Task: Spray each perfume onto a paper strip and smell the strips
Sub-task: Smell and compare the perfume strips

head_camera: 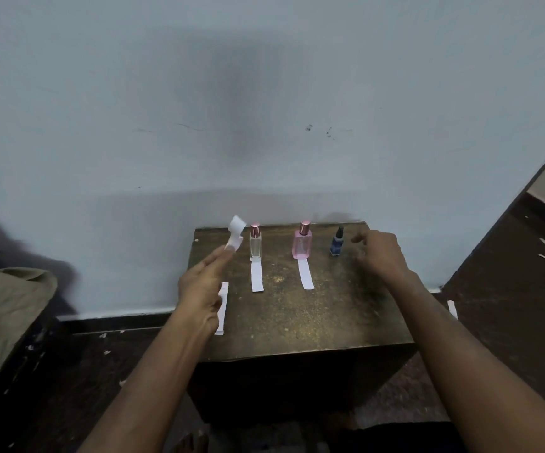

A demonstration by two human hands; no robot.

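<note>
A small dark wooden table stands against a pale blue wall. Along its far edge stand three bottles: a clear square glass perfume bottle with a rose-metal cap, a pink square perfume bottle with a matching cap, and a small dark blue bottle with a black sprayer. A white paper strip lies just in front of the clear bottle and another white strip in front of the pink one — a pairing that probably keeps each scent traceable to its source. No strip lies before the blue bottle. The left hand pinches a bent white paper strip at its fingertips, raised clear of the tabletop, likely for spraying. A spare stack of strips lies under that hand. The right hand hovers just beside the blue bottle, fingers loosely curled and holding nothing — apparently poised to take it.
</note>
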